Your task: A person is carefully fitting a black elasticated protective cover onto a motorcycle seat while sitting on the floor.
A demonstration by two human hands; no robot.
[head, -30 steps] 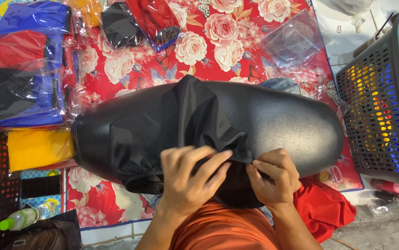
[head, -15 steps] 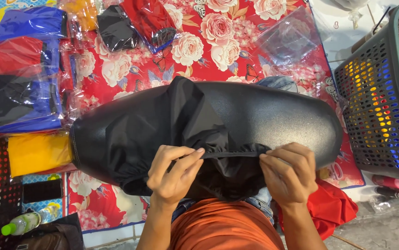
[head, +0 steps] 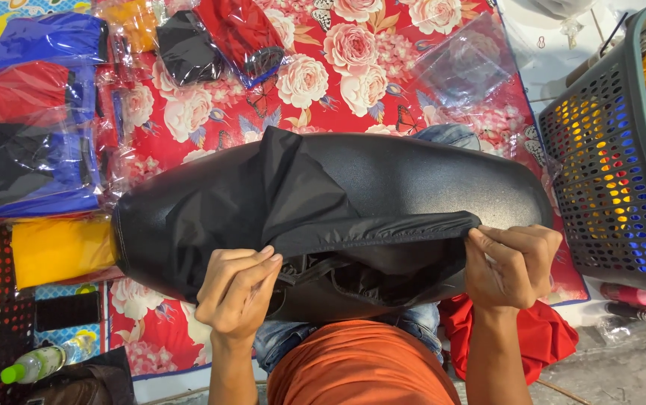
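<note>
A red cloth with a pink rose print (head: 353, 67) covers the floor in front of you, and clear plastic packets of folded fabric lie across it: blue (head: 45, 37), red (head: 15, 94) and black (head: 19, 169) ones stacked at the far left, a yellow one (head: 60, 251) below them, and a black and red pair (head: 214, 41) near the top. An empty clear plastic bag (head: 462, 67) lies at the upper right. A grey perforated basket (head: 608, 187) stands on your right holding yellow and blue fabric. Across your lap sits a long black padded seat (head: 428, 180), with a black fabric cover (head: 278, 202) pulled over its left part. Your left hand (head: 237, 292) has its fingers curled around the elastic hem of the cover at the near edge of the seat. Your right hand (head: 510, 262) is clenched on the same hem further right, so the hem runs taut between your two hands. A red cloth (head: 533, 337) lies by your right knee, and a green-capped bottle (head: 42, 361) lies at the lower left.
</note>
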